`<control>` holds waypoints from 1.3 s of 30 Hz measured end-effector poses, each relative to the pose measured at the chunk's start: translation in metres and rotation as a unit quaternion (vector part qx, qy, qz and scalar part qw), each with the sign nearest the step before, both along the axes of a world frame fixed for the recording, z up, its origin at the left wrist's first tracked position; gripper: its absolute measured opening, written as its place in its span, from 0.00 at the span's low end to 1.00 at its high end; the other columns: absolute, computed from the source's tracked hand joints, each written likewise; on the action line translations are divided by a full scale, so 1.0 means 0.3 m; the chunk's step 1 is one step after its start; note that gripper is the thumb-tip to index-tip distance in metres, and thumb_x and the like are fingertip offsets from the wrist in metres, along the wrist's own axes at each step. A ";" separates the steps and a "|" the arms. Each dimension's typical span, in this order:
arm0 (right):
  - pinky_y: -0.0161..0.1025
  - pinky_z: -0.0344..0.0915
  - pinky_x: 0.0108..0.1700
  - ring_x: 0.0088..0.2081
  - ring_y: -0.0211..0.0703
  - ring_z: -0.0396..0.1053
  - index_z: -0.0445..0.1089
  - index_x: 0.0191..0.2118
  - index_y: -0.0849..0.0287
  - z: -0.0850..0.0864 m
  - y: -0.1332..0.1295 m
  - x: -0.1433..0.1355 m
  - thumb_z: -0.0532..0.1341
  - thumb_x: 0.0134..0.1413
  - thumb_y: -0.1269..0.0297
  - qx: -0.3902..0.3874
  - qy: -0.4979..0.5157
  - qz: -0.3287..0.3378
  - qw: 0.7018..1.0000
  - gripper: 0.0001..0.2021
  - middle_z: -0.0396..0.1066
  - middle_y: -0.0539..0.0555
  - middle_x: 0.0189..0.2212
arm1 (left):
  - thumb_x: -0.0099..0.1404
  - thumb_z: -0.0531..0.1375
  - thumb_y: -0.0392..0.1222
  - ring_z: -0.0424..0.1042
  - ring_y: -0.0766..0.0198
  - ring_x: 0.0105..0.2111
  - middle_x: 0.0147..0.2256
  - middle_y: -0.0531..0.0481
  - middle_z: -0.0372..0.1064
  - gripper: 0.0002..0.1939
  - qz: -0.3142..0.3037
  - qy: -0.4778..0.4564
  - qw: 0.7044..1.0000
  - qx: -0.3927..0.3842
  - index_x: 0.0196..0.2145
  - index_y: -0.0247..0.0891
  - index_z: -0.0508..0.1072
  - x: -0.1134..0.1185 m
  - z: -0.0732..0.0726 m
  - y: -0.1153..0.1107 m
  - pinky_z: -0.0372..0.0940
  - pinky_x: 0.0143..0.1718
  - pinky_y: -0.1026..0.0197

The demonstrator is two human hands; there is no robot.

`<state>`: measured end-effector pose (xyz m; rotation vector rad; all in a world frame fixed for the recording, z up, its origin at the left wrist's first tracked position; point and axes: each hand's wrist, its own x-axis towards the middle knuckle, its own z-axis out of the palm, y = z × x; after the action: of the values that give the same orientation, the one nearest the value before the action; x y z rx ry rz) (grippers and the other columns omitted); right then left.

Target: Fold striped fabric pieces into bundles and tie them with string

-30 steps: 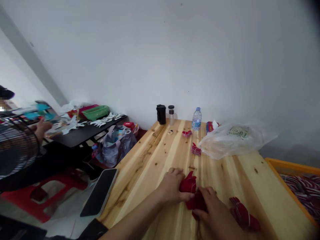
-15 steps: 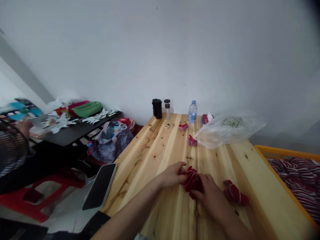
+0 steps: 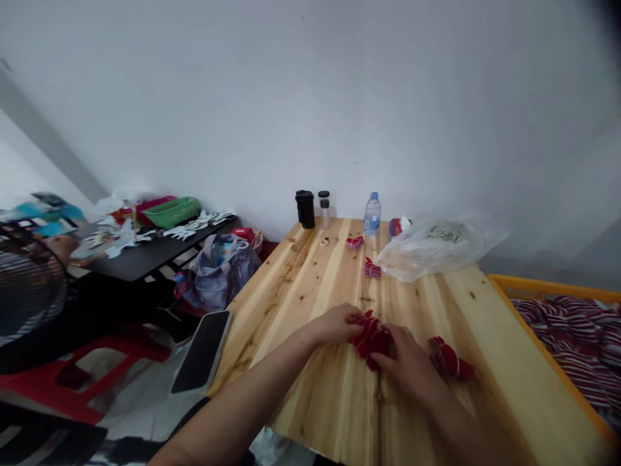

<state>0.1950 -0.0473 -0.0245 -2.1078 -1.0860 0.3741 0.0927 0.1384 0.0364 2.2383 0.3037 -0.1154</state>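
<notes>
Between my two hands is a small stack of red fabric pieces (image 3: 371, 340) with pale edges, held just over the wooden table (image 3: 310, 388). The fingers of my left hand (image 3: 342, 323) are closed on its left end. My right hand (image 3: 405, 359) pinches the right side, thumb below and fingers above, covering part of the stack. Just right of that hand lies another red fabric bundle (image 3: 451, 359) with a pale band around its middle. Farther back on the table are a striped red-and-white bundle (image 3: 372, 268) and a smaller red bundle (image 3: 355, 242).
A clear plastic bag (image 3: 417, 255) with pale bands inside lies behind my hands, near a water bottle (image 3: 372, 215) and black cup (image 3: 305, 209). At right stands a yellow crate (image 3: 538, 283) of striped bundles. A phone-like slab (image 3: 202, 353) borders the table's left edge; a fan (image 3: 32, 285) stands far left.
The camera view has shifted slightly. Both hands keep hold of the red fabric stack, with only small finger movements.
</notes>
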 end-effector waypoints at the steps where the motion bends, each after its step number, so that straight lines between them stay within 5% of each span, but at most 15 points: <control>1: 0.45 0.67 0.47 0.49 0.50 0.71 0.63 0.55 0.57 0.000 -0.003 -0.006 0.62 0.51 0.63 0.009 -0.006 -0.005 1.000 0.24 0.67 0.58 0.50 | 0.58 0.57 0.41 0.71 0.60 0.33 0.33 0.50 0.73 0.14 -0.001 -0.007 1.000 0.013 0.39 0.36 0.77 -0.006 0.000 -0.001 0.63 0.35 0.62; 7: 0.45 0.68 0.46 0.48 0.49 0.71 0.61 0.57 0.56 0.013 -0.021 -0.042 0.59 0.55 0.64 0.023 -0.054 0.006 0.998 0.23 0.62 0.59 0.53 | 0.57 0.61 0.43 0.69 0.55 0.42 0.42 0.46 0.71 0.17 0.001 -0.045 0.996 0.078 0.44 0.38 0.75 -0.043 -0.007 0.001 0.62 0.45 0.59; 16: 0.43 0.66 0.37 0.40 0.50 0.71 0.65 0.49 0.56 0.030 0.008 -0.083 0.57 0.60 0.54 0.018 -0.118 -0.063 0.991 0.16 0.65 0.57 0.41 | 0.54 0.64 0.46 0.68 0.58 0.37 0.38 0.48 0.67 0.16 0.042 -0.048 0.990 0.127 0.39 0.37 0.72 -0.070 -0.042 -0.033 0.61 0.37 0.60; 21: 0.41 0.63 0.37 0.39 0.49 0.69 0.66 0.39 0.56 0.032 0.075 -0.084 0.56 0.58 0.57 0.012 -0.082 -0.074 0.994 0.09 0.67 0.55 0.37 | 0.54 0.63 0.45 0.67 0.57 0.37 0.39 0.47 0.67 0.16 0.062 -0.043 0.989 0.127 0.40 0.37 0.70 -0.071 -0.053 -0.055 0.60 0.36 0.60; 25: 0.40 0.59 0.34 0.35 0.49 0.68 0.63 0.28 0.55 0.020 0.100 -0.057 0.58 0.54 0.57 -0.014 -0.057 -0.090 0.994 0.09 0.68 0.54 0.30 | 0.53 0.63 0.45 0.67 0.57 0.36 0.38 0.48 0.68 0.16 0.067 -0.037 0.991 0.107 0.39 0.38 0.71 -0.068 -0.052 -0.053 0.59 0.35 0.61; 32: 0.39 0.57 0.32 0.31 0.47 0.68 0.60 0.25 0.54 0.037 0.096 -0.032 0.58 0.53 0.57 -0.028 0.003 -0.083 0.996 0.11 0.69 0.52 0.26 | 0.49 0.65 0.43 0.68 0.56 0.35 0.36 0.48 0.69 0.16 0.083 -0.033 0.995 0.044 0.37 0.37 0.72 -0.050 -0.064 -0.041 0.59 0.34 0.60; 39: 0.38 0.63 0.33 0.33 0.46 0.73 0.65 0.38 0.55 0.008 0.109 -0.010 0.59 0.52 0.56 -0.003 0.087 -0.076 0.993 0.10 0.76 0.52 0.31 | 0.53 0.65 0.45 0.70 0.62 0.30 0.32 0.52 0.71 0.37 0.108 -0.028 0.988 -0.108 0.58 0.34 0.59 -0.030 -0.110 -0.004 0.62 0.30 0.64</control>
<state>0.1921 -0.0147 -0.0222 -2.1039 -0.8194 0.4781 0.0838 0.1373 0.0033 1.9769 0.4774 0.0297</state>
